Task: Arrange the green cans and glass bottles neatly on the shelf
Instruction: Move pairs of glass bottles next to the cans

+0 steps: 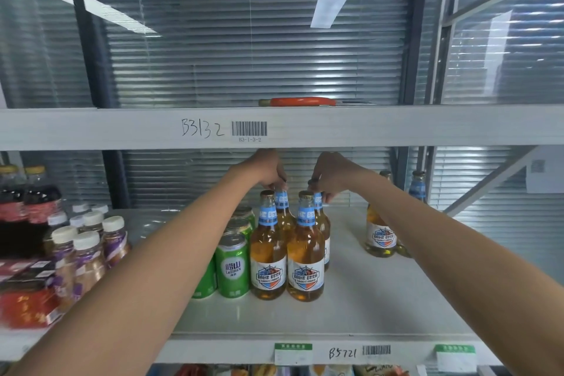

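Two amber glass bottles stand side by side at the front of the white shelf (pixel 381 299), the left front bottle (pixel 268 256) and the right front bottle (pixel 305 259). Behind them stand two more. My left hand (pixel 268 171) pinches the cap of the rear left bottle (pixel 282 207). My right hand (pixel 328 177) grips the neck of the rear right bottle (pixel 320 217). Green cans (pixel 232 265) stand in a row just left of the bottles, partly hidden by my left forearm. Two other bottles (pixel 380 235) stand apart at the right.
Small white-capped bottles (pixel 88 256) and dark soda bottles (pixel 27 201) fill the shelf's left side, with red packets (pixel 27 305) in front. An orange-handled knife (pixel 305 102) lies on the upper shelf beam. Blinds behind glass back the shelf.
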